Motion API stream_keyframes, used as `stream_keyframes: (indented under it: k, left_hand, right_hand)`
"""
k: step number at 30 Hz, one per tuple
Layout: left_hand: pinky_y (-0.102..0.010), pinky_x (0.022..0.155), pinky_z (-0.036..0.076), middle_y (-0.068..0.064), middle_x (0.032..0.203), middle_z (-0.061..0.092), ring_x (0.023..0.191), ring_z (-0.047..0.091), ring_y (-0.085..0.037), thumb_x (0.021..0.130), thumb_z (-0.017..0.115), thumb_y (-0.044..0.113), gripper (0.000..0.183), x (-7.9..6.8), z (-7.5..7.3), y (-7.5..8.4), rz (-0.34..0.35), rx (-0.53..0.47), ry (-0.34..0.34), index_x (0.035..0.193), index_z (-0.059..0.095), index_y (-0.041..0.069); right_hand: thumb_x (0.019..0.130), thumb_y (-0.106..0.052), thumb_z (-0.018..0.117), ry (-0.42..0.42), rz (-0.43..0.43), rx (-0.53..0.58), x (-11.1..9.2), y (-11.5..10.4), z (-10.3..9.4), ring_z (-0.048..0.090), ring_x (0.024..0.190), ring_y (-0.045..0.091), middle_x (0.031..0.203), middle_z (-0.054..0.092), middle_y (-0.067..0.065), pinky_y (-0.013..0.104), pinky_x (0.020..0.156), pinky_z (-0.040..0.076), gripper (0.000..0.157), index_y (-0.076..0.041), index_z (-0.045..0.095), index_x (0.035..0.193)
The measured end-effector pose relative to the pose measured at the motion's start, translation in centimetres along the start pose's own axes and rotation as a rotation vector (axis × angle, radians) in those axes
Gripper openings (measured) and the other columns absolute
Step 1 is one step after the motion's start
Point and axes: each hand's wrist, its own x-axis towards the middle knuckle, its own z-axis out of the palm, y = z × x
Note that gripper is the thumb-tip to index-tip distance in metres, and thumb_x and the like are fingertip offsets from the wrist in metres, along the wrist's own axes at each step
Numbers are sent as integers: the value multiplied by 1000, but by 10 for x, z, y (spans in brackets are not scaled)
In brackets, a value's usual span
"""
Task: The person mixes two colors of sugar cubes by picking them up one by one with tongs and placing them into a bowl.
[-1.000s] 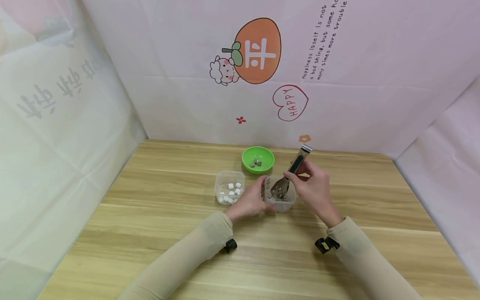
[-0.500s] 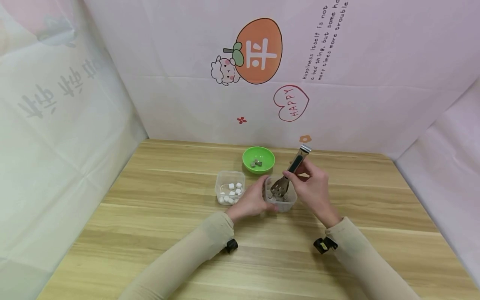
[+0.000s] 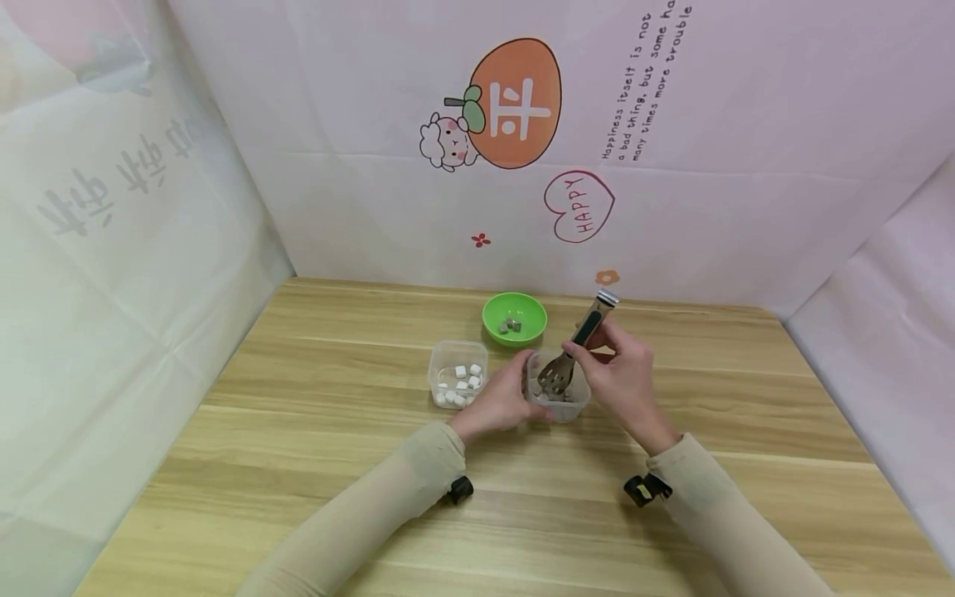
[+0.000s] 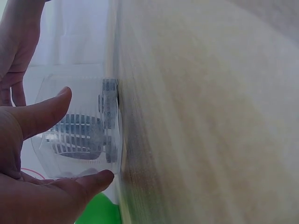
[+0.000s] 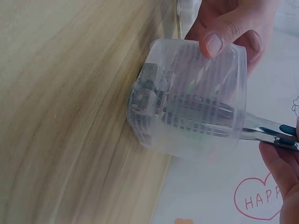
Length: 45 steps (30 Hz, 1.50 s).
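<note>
My left hand (image 3: 503, 400) holds a clear plastic container (image 3: 570, 412) by its left side, thumb on the near wall and fingers toward the far one. Grey stone-like cubes (image 5: 142, 100) lie at its bottom in the right wrist view. Metal food tongs (image 3: 591, 325) with slotted heads and a dark grip are pinched by my right hand (image 3: 627, 377). They slant down into the container, the slotted heads (image 4: 77, 133) low among the cubes. Whether a cube sits between the heads I cannot tell.
Behind the container stands a green bowl (image 3: 535, 322) with several grey cubes (image 3: 510, 325) in it. To the left, another clear container (image 3: 440, 356) holds several white cubes (image 3: 460, 371). A printed cloth wall (image 3: 373, 215) rises at the back edge of the wooden table (image 3: 336, 356).
The tongs have shifted very slightly inside the container. Both hands keep their hold, and the bowl and the other container stay in place.
</note>
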Motion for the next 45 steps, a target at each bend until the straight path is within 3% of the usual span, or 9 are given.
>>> stream_keyframes:
  k: [6, 15, 23, 31, 45]
  left_hand:
    - [-43, 117, 42, -13, 146, 58, 132, 57, -27, 73, 96, 9, 106, -1, -1, 0, 1, -14, 1, 160, 36, 4]
    - [-45, 118, 42, -11, 144, 61, 132, 58, -28, 74, 95, 6, 102, -1, -1, 1, -5, -46, 1, 159, 39, 8]
    - [-45, 119, 41, -15, 149, 57, 136, 55, -31, 74, 96, 7, 106, -1, 0, 2, -15, -52, 3, 161, 36, 7]
    - [-43, 119, 40, -16, 156, 51, 140, 52, -31, 74, 96, 10, 111, -1, 1, 3, -30, -37, 1, 164, 30, 4]
    - [-39, 116, 43, -15, 151, 55, 135, 56, -28, 75, 96, 11, 106, 1, -1, -1, 4, -31, -4, 161, 35, 3]
  right_hand:
    - [79, 16, 85, 25, 15, -11, 0, 10, -6, 69, 71, 18, 80, 72, 12, 12, 66, 58, 26, 4, 70, 96]
    - [79, 16, 85, 103, 5, 2, 17, -7, -18, 67, 74, 3, 83, 73, 13, 12, 65, 58, 28, 6, 73, 101]
    - [81, 17, 83, 142, 5, -5, 37, -20, -13, 66, 74, 5, 87, 73, 19, 12, 69, 58, 32, 10, 71, 110]
    - [85, 2, 86, 128, 1, -30, 54, -6, 0, 67, 77, 5, 89, 75, 9, 12, 70, 58, 23, 3, 73, 105]
    - [89, -2, 85, 87, 7, -29, 76, 12, 26, 67, 73, 19, 84, 73, 12, 12, 69, 57, 18, 4, 71, 98]
